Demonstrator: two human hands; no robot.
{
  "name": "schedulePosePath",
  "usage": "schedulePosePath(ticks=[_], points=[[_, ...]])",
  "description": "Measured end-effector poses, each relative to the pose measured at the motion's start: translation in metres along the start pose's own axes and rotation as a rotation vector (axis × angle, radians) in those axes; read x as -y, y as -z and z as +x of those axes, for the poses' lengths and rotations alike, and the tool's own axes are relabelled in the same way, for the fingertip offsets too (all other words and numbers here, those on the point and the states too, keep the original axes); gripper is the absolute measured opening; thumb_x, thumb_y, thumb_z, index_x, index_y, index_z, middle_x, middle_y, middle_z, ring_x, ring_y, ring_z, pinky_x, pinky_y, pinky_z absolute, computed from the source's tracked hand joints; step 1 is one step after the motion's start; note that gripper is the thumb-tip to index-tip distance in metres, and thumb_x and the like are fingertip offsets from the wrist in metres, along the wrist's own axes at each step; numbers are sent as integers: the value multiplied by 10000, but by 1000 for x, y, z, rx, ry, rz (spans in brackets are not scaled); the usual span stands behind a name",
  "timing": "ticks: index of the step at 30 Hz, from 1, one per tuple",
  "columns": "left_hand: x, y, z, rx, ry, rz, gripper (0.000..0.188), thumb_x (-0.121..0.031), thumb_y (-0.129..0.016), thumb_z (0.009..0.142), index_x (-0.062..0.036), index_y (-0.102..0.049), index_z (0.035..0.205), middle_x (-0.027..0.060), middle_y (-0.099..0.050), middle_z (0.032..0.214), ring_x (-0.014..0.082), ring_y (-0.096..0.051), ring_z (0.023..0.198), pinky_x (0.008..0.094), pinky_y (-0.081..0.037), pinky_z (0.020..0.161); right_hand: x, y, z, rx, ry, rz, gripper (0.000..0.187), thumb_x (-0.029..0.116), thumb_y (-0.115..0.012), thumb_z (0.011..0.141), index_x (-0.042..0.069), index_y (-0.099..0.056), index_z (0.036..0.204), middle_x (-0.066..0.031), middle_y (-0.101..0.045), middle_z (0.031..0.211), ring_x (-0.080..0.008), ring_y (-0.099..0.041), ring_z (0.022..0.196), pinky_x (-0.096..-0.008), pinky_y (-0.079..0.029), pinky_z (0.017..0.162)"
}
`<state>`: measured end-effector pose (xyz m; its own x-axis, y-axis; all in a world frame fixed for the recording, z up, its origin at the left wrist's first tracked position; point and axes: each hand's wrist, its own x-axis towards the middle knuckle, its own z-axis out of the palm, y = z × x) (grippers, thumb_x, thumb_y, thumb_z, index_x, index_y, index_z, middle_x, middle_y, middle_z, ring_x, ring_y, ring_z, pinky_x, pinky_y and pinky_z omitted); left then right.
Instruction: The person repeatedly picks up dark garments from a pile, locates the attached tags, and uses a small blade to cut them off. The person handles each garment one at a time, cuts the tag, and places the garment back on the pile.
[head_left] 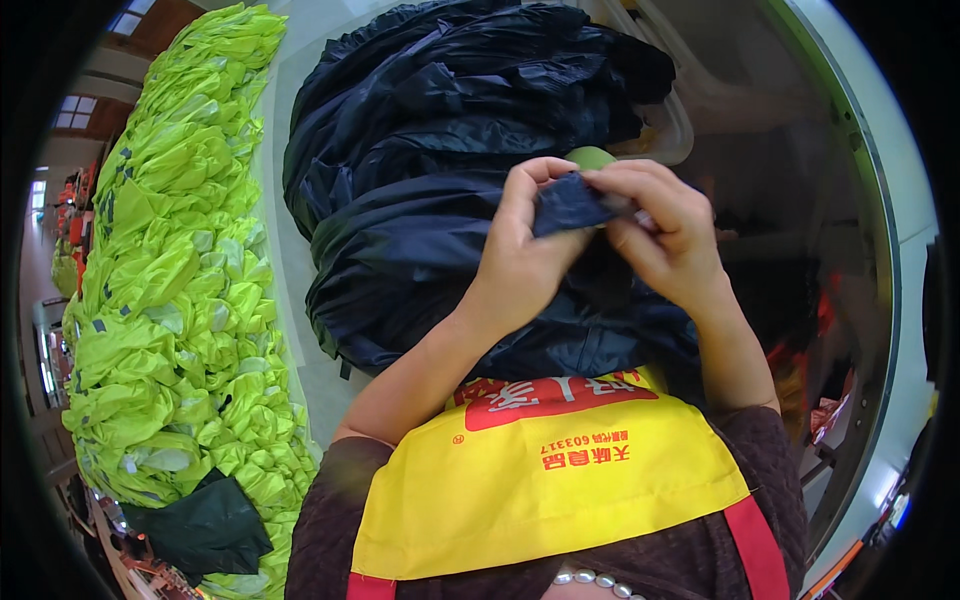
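A small piece of navy fabric is pinched in my left hand, the thumb below it and the fingers curled over its top. My right hand is closed at the fabric's right edge. Something small and greyish shows between its thumb and fingers, too blurred to name. Just beyond my fingertips a rounded olive-green thing shows, partly covered by the hands. Beneath and beyond both hands lies a large heap of dark navy garments, gathered in thick, shiny folds.
On the left stretches a long pile of bright yellow-green garments, with a dark folded cloth on its near end. A pale table strip runs between the piles. A translucent plastic bin stands behind the navy heap. My yellow apron borders the near side.
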<state>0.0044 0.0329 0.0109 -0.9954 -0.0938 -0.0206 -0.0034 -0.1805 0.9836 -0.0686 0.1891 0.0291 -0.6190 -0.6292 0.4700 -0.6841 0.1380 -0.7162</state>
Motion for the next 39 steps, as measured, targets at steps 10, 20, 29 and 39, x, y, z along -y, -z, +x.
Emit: schedulePosePath(ticks=[10,20,29,39], points=[[10,103,23,25,-140,967,259,-145,-641,809,-21,-622,1036,115,-640,827,176,-594,690,272,-461,725,-75,41,9,-476,-526,572,205,177,-601,878,11,-637,992,-37,-644,861,-91,-591,790,-195,-456,721],[41,115,40,-149,319,157,255,-176,-501,896,31,-641,943,2,-616,827,97,-542,722,214,-427,705,-74,23,-39,-118,-514,297,533,292,-774,703,22,-601,1130,33,-539,788,-51,-442,647,-179,-347,579],[-46,140,30,-333,-493,886,296,-196,-510,877,58,-641,952,96,-639,854,164,-587,733,260,-457,678,-58,45,5,-554,-381,255,201,190,-747,763,57,-608,820,60,-511,645,-17,-430,529,-159,-337,489],[-52,149,53,-264,53,-348,378,-248,-445,908,36,-555,1131,180,-605,1115,288,-618,973,381,-490,902,-20,109,33,-184,-284,551,350,401,-537,896,67,-637,922,11,-607,734,-15,-365,484,-169,-262,427]])
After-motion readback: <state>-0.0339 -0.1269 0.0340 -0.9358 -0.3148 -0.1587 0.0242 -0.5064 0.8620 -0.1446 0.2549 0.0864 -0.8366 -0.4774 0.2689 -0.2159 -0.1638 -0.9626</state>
